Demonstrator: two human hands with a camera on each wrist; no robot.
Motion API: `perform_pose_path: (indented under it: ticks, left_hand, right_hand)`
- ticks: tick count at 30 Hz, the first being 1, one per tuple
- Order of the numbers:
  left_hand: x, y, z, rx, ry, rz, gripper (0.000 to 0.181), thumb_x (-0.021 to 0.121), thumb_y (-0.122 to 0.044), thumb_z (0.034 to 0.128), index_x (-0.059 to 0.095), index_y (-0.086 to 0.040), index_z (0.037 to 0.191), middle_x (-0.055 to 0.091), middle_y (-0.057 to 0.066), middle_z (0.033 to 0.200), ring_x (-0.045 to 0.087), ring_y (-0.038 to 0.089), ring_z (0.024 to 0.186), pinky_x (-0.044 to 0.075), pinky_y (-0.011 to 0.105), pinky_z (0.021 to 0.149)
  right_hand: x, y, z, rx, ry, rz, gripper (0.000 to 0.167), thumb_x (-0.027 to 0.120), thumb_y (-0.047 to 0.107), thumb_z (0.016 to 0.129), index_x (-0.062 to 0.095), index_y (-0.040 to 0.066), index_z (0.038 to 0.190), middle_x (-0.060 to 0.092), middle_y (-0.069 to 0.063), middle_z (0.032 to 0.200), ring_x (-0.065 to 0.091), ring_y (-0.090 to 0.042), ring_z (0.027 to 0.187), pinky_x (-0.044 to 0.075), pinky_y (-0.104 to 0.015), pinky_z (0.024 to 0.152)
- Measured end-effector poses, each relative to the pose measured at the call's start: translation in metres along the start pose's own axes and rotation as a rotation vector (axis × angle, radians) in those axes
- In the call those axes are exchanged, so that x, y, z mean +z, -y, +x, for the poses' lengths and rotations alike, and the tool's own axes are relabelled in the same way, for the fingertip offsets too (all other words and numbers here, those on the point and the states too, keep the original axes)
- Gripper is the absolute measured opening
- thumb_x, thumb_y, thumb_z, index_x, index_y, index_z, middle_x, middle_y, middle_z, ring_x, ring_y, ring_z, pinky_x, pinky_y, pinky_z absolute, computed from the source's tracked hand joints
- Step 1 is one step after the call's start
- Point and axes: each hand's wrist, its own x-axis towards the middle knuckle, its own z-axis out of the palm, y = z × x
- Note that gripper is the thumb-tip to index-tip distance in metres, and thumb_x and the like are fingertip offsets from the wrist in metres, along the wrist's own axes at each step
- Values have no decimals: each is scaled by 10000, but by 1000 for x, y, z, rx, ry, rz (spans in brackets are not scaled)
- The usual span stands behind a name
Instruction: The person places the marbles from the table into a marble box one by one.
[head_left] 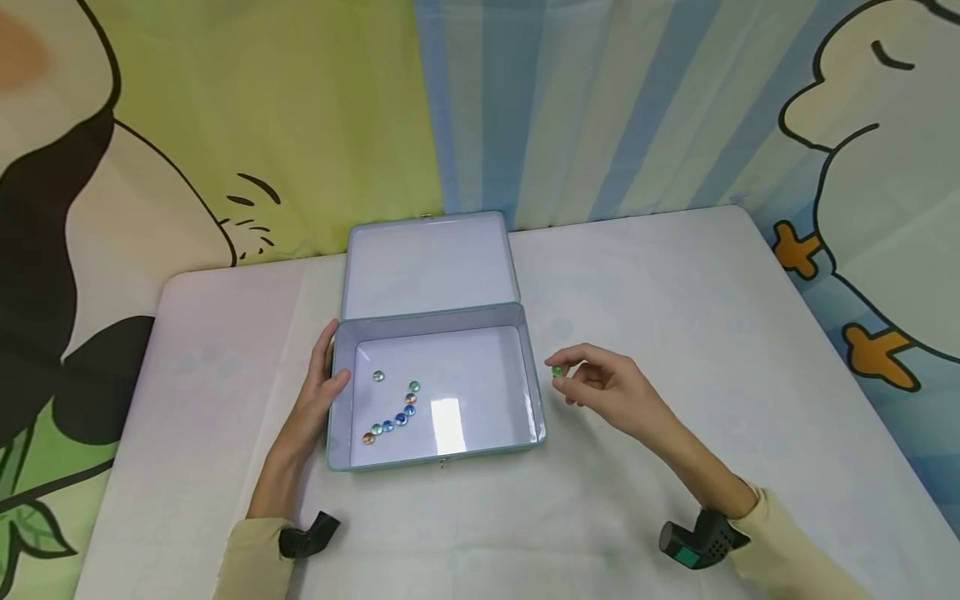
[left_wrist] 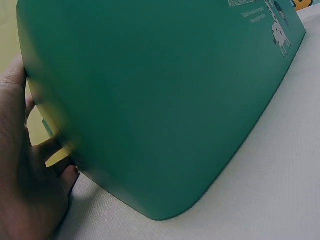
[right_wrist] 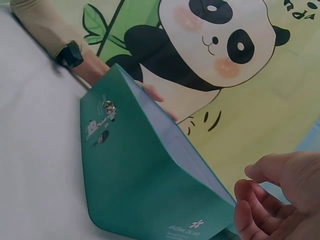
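A shallow metal box lies with its lid folded back; its outside is green, its inside pale. On its floor sit several glass marbles, most in a bent row, among them a blue marble, with one clear marble apart. My left hand holds the box's left wall, thumb over the rim; in the left wrist view that hand is at the green side. Right of the box, above the table, my right hand pinches a green marble between thumb and forefinger. The right wrist view hides this marble.
A white-covered table carries the box. Behind it hangs a printed curtain with a panda and stripes. A small clasp sits on the box's front.
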Motion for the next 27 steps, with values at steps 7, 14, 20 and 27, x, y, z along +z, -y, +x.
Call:
perform_pose_path:
  ticks: [7, 14, 20, 27]
  left_hand:
    - [1, 0, 1, 1, 5, -3, 701, 479, -300, 965, 86, -431, 1530, -42, -66, 1645, -114, 199, 1515, -87, 623, 1147]
    - [3, -3, 1, 3, 8, -10, 703, 482, -297, 964, 87, -422, 1532, -30, -50, 1647, -91, 214, 1516, -74, 622, 1150]
    - [4, -5, 1, 10, 10, -16, 706, 480, -284, 963, 87, -402, 1538, -39, -47, 1648, -102, 212, 1515, -86, 616, 1149]
    - [2, -3, 0, 3, 3, -17, 705, 481, -276, 963, 92, -409, 1536, -42, -71, 1645, -112, 189, 1515, -95, 593, 1157]
  right_hand:
    - [5, -1, 3, -8, 26, 3, 240, 672, 92, 895, 656, 103, 1135, 636, -169, 845, 601, -154, 661, 454, -246, 582]
    - [11, 1, 6, -31, 84, -4, 243, 663, 73, 897, 657, 65, 1139, 628, -77, 934, 595, -160, 675, 452, -234, 577]
    - [17, 7, 10, -64, 128, -3, 212, 656, 68, 896, 680, 125, 1099, 638, -40, 939, 592, -175, 685, 458, -224, 600]
    - [24, 14, 18, -119, 188, -26, 202, 664, 58, 890, 689, 113, 1083, 648, -24, 937, 568, -119, 687, 467, -215, 617]
